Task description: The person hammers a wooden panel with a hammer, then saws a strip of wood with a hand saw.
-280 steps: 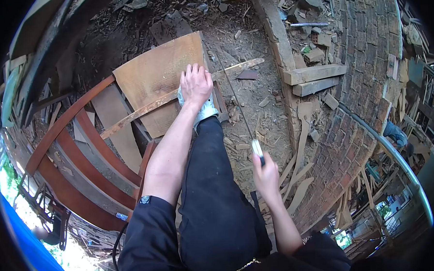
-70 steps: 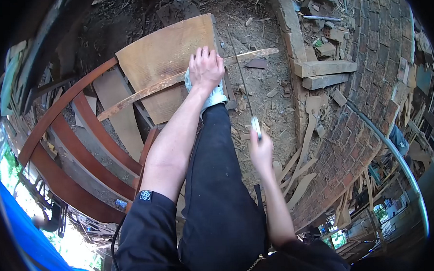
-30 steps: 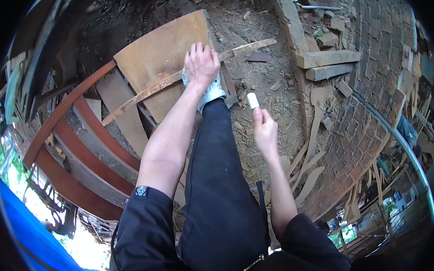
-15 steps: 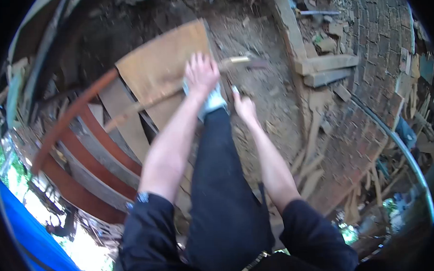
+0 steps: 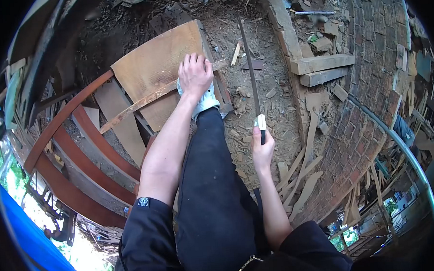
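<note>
The wood strip (image 5: pixel 143 108) lies diagonally across the board (image 5: pixel 155 53), with its right end projecting past the board's right edge and its left end past the left edge. The left hand (image 5: pixel 195 74) is set over the strip near that right edge, against the pale shoe (image 5: pixel 207 100); whether its grip encloses the strip cannot be determined. The right grip, at the right hand (image 5: pixel 263 152), is closed around the black-and-white handle of the saw (image 5: pixel 253 80). The blade points forward, apart from the strip's end. A short wood piece (image 5: pixel 235 54) lies between blade and board.
</note>
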Demonstrator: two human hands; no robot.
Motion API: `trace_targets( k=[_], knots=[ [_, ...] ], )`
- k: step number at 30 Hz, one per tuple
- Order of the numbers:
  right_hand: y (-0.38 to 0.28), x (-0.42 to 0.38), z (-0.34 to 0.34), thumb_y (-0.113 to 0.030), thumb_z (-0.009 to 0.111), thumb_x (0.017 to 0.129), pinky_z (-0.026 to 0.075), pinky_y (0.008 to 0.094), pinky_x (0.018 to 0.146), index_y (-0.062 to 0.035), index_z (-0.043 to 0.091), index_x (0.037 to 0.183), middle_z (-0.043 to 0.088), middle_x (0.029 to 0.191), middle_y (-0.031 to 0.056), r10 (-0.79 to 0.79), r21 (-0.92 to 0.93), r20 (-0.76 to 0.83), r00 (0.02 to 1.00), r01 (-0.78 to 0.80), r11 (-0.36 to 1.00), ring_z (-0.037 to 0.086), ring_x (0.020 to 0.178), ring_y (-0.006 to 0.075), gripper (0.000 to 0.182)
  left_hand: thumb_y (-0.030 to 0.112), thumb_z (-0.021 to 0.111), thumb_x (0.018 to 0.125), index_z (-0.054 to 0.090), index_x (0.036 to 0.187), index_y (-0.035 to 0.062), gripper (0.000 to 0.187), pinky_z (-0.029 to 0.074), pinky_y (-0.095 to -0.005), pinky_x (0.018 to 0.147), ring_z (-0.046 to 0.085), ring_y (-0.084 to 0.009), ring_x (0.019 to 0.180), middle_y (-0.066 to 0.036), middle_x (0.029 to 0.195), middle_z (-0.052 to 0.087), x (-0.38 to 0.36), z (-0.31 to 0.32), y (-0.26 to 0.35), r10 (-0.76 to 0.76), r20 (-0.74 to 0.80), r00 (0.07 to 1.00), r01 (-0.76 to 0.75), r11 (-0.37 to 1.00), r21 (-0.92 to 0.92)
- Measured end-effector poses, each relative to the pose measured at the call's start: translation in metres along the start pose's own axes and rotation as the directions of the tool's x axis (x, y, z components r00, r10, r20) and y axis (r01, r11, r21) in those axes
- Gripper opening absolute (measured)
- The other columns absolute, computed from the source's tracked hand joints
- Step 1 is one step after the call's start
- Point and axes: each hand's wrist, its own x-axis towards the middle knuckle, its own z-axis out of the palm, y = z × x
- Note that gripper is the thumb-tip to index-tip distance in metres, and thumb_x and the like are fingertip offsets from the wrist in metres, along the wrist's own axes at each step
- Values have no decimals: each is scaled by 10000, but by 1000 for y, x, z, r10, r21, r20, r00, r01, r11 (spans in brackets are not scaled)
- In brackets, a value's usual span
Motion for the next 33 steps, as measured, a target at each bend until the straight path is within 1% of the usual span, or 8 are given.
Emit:
trace_targets(
  k=[6,11,14,17,19,25,29,33],
  knots=[
    [0,-20,3,-449,706,1041,373,316,617,13,622,919,511,722,-6,-77,167,43,996,69,983,443,709,90,485,267,494,1112,663,1236,37,312,444,-492,1024,613,-370,1137,-176,1150,677,-23,-17,-27,-60,-103,993,39,981,-192],
    [14,-31,-5,-461,701,1040,355,296,604,-3,601,896,482,716,-21,-126,163,57,990,115,980,422,695,79,490,232,622,1052,655,1288,75,286,428,-495,1050,576,-333,1190,-128,1235,633,-102,-42,-100,21,-42,999,-15,990,138],
    [26,-36,-6,-468,701,1038,354,295,601,-5,604,904,485,714,-25,-135,158,25,991,129,979,420,690,79,492,201,699,996,653,1333,82,360,431,-500,1045,571,-327,1198,-115,1240,629,-121,-51,-118,175,9,984,-173,962,209],
    [38,-39,-7,-469,697,1041,348,294,592,-5,607,912,479,709,-32,-107,192,-6,994,106,976,415,677,76,490,168,718,968,653,1356,81,402,439,-488,1039,569,-317,1190,-117,1235,626,-107,-43,-129,136,67,988,-148,958,244],
    [39,-41,-12,-469,696,1042,346,294,590,-5,608,912,479,706,-35,-79,193,-8,997,79,978,416,673,75,490,138,720,952,662,1339,80,395,443,-468,1038,573,-314,1174,-117,1224,622,-98,-42,-126,77,69,995,-87,985,151],
    [56,-44,-18,-472,694,1044,350,293,589,-4,611,914,495,704,-32,-74,147,-12,997,74,986,429,670,70,493,21,601,896,663,1332,86,445,449,-453,1047,572,-317,1192,-124,1225,616,-61,-42,-105,294,167,941,-306,951,50],
    [57,-48,-18,-499,695,1036,351,298,590,-3,603,907,492,701,-24,-132,144,-9,991,132,981,429,678,72,520,66,707,858,668,1333,106,479,435,-461,1061,564,-310,1224,-105,1234,614,-60,-50,-109,323,283,903,-353,934,60],
    [50,-47,-15,-508,701,1027,362,307,595,0,598,906,483,696,-13,-162,98,25,986,159,982,431,683,84,532,91,751,859,690,1312,105,457,430,-463,1056,563,-307,1212,-90,1222,620,-85,-60,-108,205,167,964,-215,976,46]
  ],
)
